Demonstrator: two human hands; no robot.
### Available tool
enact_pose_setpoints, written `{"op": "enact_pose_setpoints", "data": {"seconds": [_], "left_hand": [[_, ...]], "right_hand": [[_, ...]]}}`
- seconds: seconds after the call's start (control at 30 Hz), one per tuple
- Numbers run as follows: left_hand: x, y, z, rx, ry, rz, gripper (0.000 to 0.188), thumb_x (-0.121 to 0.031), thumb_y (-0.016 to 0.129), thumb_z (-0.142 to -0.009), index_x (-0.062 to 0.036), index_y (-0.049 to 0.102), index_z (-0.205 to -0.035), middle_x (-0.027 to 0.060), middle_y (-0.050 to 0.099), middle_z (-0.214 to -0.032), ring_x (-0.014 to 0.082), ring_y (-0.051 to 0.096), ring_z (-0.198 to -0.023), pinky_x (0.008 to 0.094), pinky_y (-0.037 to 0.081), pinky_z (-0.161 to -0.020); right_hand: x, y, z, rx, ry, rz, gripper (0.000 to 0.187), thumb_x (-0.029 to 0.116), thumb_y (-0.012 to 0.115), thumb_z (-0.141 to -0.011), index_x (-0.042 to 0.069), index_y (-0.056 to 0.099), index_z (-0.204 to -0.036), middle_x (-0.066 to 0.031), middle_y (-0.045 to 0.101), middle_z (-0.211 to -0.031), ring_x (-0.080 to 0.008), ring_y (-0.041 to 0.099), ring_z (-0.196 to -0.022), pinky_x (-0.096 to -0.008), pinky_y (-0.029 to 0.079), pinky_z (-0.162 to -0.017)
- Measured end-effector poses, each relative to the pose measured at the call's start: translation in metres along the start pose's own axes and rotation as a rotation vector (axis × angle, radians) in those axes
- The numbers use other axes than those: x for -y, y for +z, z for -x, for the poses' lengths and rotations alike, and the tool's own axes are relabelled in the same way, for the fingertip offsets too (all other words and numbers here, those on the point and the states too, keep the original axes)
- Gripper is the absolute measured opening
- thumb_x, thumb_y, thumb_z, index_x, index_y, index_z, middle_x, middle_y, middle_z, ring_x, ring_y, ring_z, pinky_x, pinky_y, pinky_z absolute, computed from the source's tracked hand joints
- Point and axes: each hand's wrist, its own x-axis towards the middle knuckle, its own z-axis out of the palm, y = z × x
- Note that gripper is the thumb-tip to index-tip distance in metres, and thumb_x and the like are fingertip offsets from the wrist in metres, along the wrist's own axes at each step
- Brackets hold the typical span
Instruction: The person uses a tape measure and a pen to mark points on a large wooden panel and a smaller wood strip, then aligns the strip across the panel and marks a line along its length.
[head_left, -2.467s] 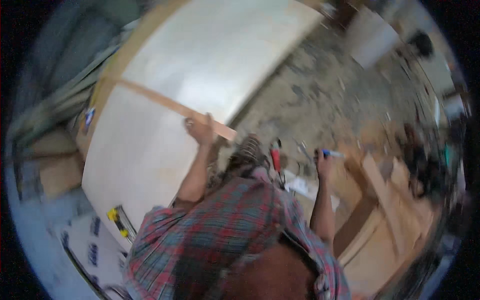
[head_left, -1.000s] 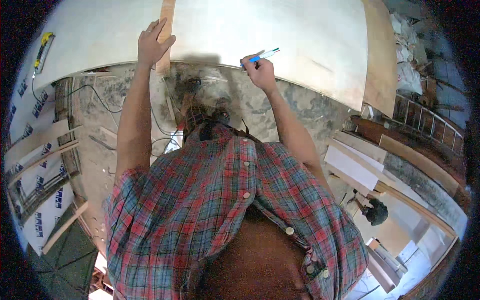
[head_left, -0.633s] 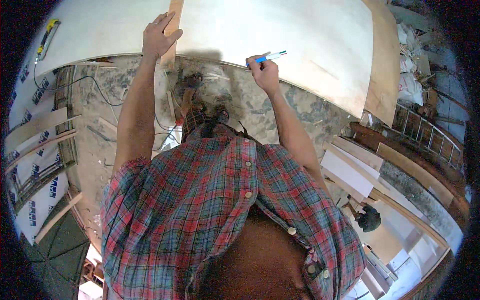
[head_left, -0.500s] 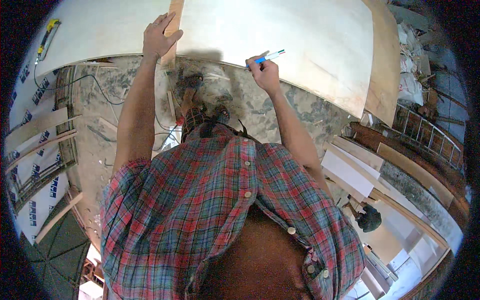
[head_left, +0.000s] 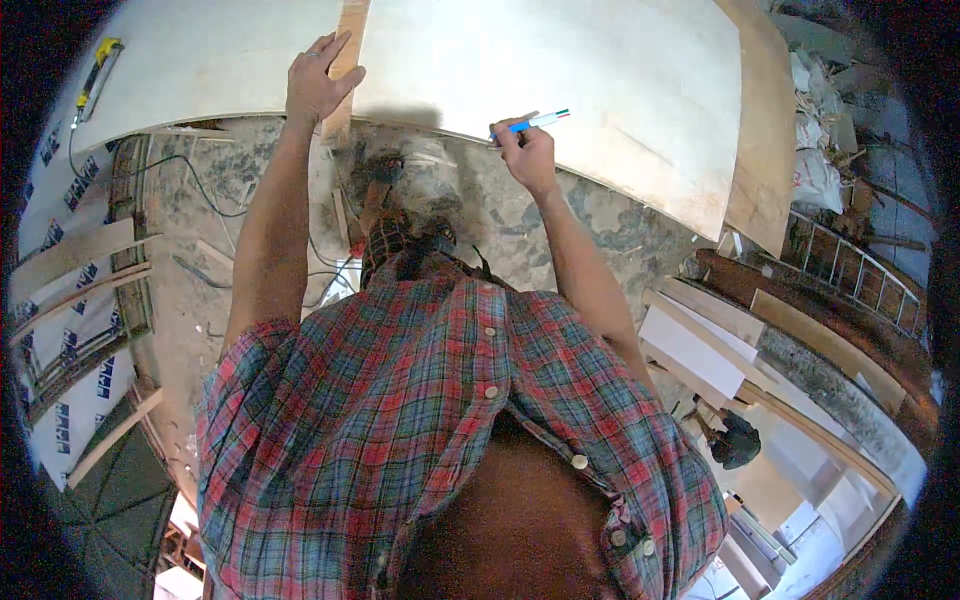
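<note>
One wooden strip [head_left: 353, 18] lies across a large pale plywood sheet [head_left: 600, 70] in the head view, its near end jutting past the sheet's edge, and the left hand [head_left: 318, 85] lies against it with thumb and forefinger spread wide. Farther right, the right hand [head_left: 527, 155] pinches a blue-and-white pen [head_left: 541, 119] at that same near edge, while a yellow-and-black hand tool [head_left: 100, 65] rests at the sheet's far left.

Free room over the white panel [head_left: 560, 60] between wooden strip [head_left: 353, 22] and pen [head_left: 540, 120]; leftward passage barred by left hand [head_left: 315, 88] on the strip, yellow tool [head_left: 98, 72] beyond.
</note>
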Motion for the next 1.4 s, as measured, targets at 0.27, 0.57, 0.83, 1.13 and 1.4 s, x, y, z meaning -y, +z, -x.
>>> {"op": "enact_pose_setpoints", "data": {"seconds": [0.27, 0.57, 0.83, 1.13, 1.4], "left_hand": [[-0.008, -0.010, -0.003, -0.060, 0.081, -0.014, 0.069, -0.048, 0.074, -0.082, -0.0185, 0.055, -0.142, 0.0212, 0.059, -0.136, 0.0409, 0.060, -0.115, 0.0479, 0.048, -0.100], [-0.002, -0.010, -0.001, -0.022, 0.014, 0.038, 0.068, -0.047, 0.073, -0.081, -0.0170, 0.057, -0.140, 0.0184, 0.058, -0.138, 0.0356, 0.058, -0.122, 0.0491, 0.043, -0.105], [-0.017, -0.019, -0.006, 0.138, -0.088, 0.000, 0.073, -0.045, 0.071, -0.084, -0.0153, 0.050, -0.146, 0.0206, 0.052, -0.143, 0.0374, 0.046, -0.135, 0.0540, 0.031, -0.114], [-0.014, -0.001, 0.005, 0.049, -0.012, 0.197, 0.063, -0.030, 0.076, -0.082, -0.0053, 0.056, -0.137, 0.0213, 0.058, -0.132, 0.0386, 0.052, -0.124, 0.0527, 0.035, -0.109], [-0.087, 0.007, 0.000, 0.205, -0.072, 0.499, 0.063, -0.031, 0.078, -0.080, -0.0018, 0.058, -0.132, 0.0290, 0.052, -0.131, 0.0437, 0.046, -0.126, 0.0519, 0.037, -0.107]], "right_hand": [[0.004, 0.001, 0.002, -0.005, -0.059, 0.084, 0.020, 0.022, 0.070, -0.093, 0.002, 0.076, -0.094, -0.0019, 0.066, -0.067, -0.0081, 0.058, -0.058, -0.0261, 0.045, -0.053], [0.009, 0.004, 0.002, -0.072, 0.096, -0.199, 0.026, 0.024, 0.070, -0.093, 0.000, 0.073, -0.084, -0.0017, 0.062, -0.061, -0.0085, 0.055, -0.052, -0.0272, 0.045, -0.049], [0.004, -0.048, -0.039, -0.127, 0.265, -0.166, 0.042, 0.032, 0.065, -0.094, 0.004, 0.061, -0.063, -0.0028, 0.055, -0.050, -0.0106, 0.052, -0.045, -0.0283, 0.038, -0.043], [-0.006, -0.042, -0.043, -0.684, 0.196, 0.244, 0.048, 0.032, 0.071, -0.091, 0.000, 0.057, -0.126, -0.0089, 0.062, -0.071, -0.0173, 0.059, -0.063, -0.0327, 0.049, -0.061], [0.072, 0.068, -0.007, -0.452, 0.144, 0.132, 0.039, 0.022, 0.070, -0.093, 0.000, 0.059, -0.123, -0.0079, 0.060, -0.071, -0.0159, 0.057, -0.063, -0.0314, 0.048, -0.059]]}}
